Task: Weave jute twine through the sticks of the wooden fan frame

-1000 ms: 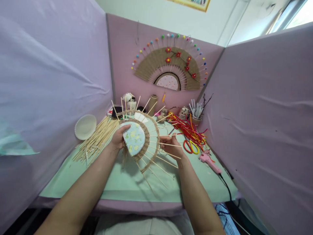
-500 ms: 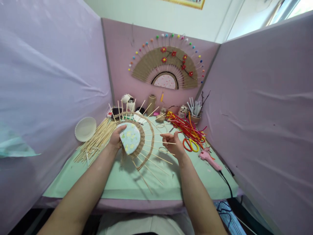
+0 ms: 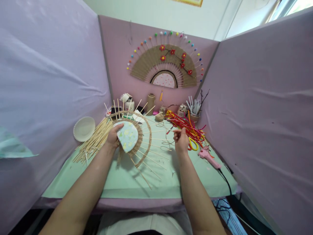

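Observation:
My left hand grips a half-made woven fan by its flowered paper centre, holding it tilted above the green table. Thin wooden sticks radiate from the centre, with bands of brown twine woven between them. My right hand is to the right of the fan, fingers pinched on a thin strand of twine that runs back toward the fan. A ball of twine lies behind.
A pile of wooden sticks and a white paper plate lie at left. Red and yellow pipe cleaners, scissors and a pink glue gun lie at right. A finished fan hangs on the back wall above jars.
My right hand has moved right and away from the fan's sticks, drawing the twine out. The fan and my left hand have shifted slightly left.

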A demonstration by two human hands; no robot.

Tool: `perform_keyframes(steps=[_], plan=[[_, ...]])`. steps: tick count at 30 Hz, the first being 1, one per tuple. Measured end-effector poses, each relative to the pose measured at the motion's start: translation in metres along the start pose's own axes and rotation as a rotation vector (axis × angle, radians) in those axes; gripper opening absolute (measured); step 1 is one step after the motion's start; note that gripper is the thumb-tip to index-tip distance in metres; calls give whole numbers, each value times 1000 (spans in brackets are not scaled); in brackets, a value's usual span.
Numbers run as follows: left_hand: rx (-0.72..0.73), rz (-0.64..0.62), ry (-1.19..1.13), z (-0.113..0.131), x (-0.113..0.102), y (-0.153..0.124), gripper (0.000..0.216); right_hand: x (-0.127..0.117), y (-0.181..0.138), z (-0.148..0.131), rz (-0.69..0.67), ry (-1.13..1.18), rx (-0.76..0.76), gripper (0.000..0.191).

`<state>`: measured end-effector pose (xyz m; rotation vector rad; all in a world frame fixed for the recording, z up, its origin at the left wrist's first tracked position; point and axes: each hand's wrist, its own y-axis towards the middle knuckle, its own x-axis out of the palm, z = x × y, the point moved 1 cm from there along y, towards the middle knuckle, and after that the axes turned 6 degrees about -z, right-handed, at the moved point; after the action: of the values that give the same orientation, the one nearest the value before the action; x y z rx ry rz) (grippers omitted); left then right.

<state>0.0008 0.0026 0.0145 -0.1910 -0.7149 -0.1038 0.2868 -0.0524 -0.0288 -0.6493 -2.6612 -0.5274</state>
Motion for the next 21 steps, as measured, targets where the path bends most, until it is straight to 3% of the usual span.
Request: perform_keyframes(steps=[6,13,21], plan=[[-20,-22,40,-3,-3,4,21,2,1,-9,33,177,-32,51],[64,11,32,-3,-4,6,17,7,-5,-11,-107,233,67,47],[142,16,-36,-1,0,1,18,15,-13,-1,-302,122,180,56]])
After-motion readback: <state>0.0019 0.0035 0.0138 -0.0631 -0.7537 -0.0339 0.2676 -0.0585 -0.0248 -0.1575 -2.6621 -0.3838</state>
